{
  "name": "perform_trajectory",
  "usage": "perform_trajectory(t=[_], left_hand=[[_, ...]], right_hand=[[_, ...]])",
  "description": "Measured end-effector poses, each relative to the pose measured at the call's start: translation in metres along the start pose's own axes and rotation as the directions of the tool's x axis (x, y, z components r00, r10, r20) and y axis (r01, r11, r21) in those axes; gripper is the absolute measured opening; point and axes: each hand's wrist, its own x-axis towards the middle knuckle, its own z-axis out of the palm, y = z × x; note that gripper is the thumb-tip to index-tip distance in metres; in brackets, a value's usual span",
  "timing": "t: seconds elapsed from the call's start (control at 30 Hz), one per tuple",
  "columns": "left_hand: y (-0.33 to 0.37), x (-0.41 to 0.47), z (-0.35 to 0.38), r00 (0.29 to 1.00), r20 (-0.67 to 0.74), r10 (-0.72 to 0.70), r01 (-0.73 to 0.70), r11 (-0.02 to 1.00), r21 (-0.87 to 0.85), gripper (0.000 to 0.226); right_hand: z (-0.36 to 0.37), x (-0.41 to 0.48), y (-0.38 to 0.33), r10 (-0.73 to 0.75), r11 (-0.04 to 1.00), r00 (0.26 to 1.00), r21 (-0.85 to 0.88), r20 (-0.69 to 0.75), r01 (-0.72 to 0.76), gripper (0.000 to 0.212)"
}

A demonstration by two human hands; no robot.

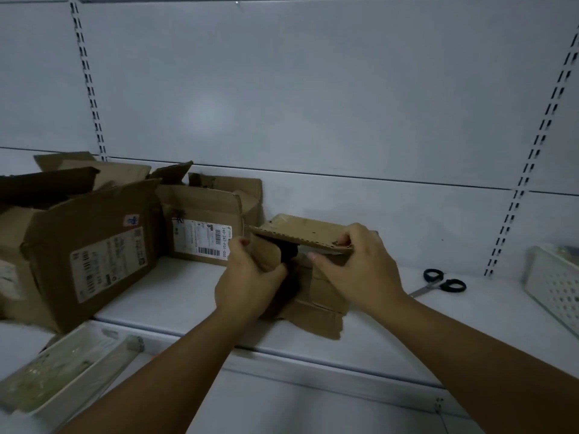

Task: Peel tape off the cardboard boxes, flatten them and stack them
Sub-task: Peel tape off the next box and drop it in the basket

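Left hand (247, 286), right hand (360, 270) fingers gripping small box (322, 299) flaps, open boxes (94, 245) left, scissors (441, 281), basket (554, 289) right

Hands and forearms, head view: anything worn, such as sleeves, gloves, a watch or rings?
Nothing worn. The left hand and right hand are bare, without gloves; no rings in view. The left forearm and right forearm are bare to the frame's edge: no sleeves, watch or bracelet.

Arms extended, left hand (250, 278) and right hand (360, 266) grip.
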Motion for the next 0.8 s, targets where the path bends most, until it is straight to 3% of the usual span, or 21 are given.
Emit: perform_trajectory(t=[0.13,0.23,0.3,0.4,0.47,0.57,0.63,0.7,0.77,0.8], left_hand=[[-0.006,-0.004,-0.013,0.998,0.041,0.056,-0.053,0.997,-0.054,0.032],[-0.009,0.001,-0.029,0.992,0.124,-0.003,0.034,0.969,-0.246,0.032],[-0.012,0.004,-0.04,0.981,0.194,-0.006,0.066,0.951,-0.303,0.034],[-0.023,0.006,-0.053,0.956,0.292,0.011,0.1,0.927,-0.361,0.051],[-0.026,0.006,-0.059,0.947,0.322,0.01,0.117,0.921,-0.372,0.062],[-0.024,0.009,-0.065,0.94,0.332,-0.085,0.23,0.874,-0.428,0.061],[-0.017,0.004,-0.067,0.892,0.417,-0.176,0.38,0.792,-0.478,0.062],[-0.011,-0.005,-0.069,0.797,0.572,-0.193,0.521,0.699,-0.491,0.063],[-0.011,-0.014,-0.073,0.69,0.7,-0.183,0.603,0.681,-0.416,0.066],[-0.013,-0.014,-0.075,0.676,0.71,-0.196,0.607,0.696,-0.385,0.066]], right_hand=[[0.003,0.013,-0.002,0.091,0.994,0.996,0.057,0.007,-0.091,0.041],[-0.006,0.025,0.0,0.104,0.982,0.975,0.136,0.197,-0.132,0.029],[-0.018,0.033,0.003,0.068,0.963,0.901,0.206,0.429,-0.171,0.026],[-0.039,0.042,0.009,-0.025,0.974,0.704,0.176,0.709,-0.143,0.048],[-0.046,0.045,0.012,-0.056,0.988,0.654,0.135,0.755,-0.072,0.053],[-0.035,0.04,0.01,-0.089,0.989,0.665,0.146,0.742,-0.031,0.05],[-0.023,0.034,0.009,-0.112,0.99,0.704,0.14,0.701,0.018,0.045],[-0.017,0.031,0.011,-0.111,0.993,0.687,0.109,0.718,0.047,0.042],[-0.014,0.03,0.016,-0.082,0.99,0.643,0.137,0.762,-0.036,0.04],[-0.01,0.026,0.019,-0.076,0.984,0.631,0.16,0.772,-0.078,0.039]])
